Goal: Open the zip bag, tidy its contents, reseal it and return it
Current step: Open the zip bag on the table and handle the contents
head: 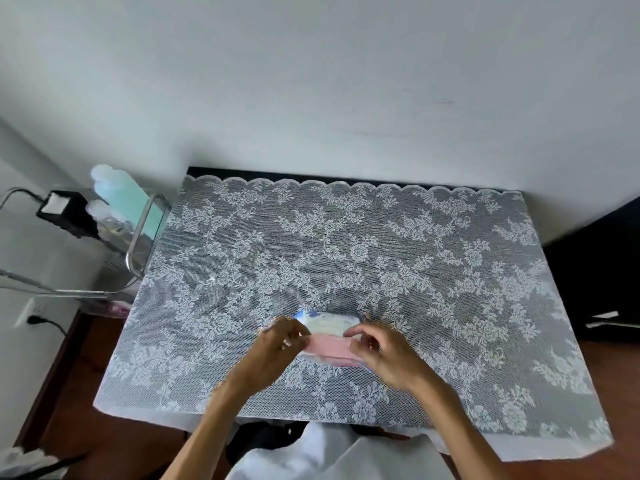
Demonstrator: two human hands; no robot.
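A clear zip bag [329, 323] lies on the lace-covered table [346, 244], near its front middle. Its far half shows white and blue contents; its near half shows something pink [329, 346]. My left hand [277, 344] pinches the bag's left end with curled fingers. My right hand [377, 355] pinches its right end and covers the near right corner. Whether the bag's zip is open or closed is not visible.
A metal-framed rack [145, 230] with a pale green bottle [121, 192] stands against the table's left edge. A black power adapter [59, 206] and wall socket [34, 315] lie further left. Dark furniture [595, 278] borders the right side. A white wall rises behind.
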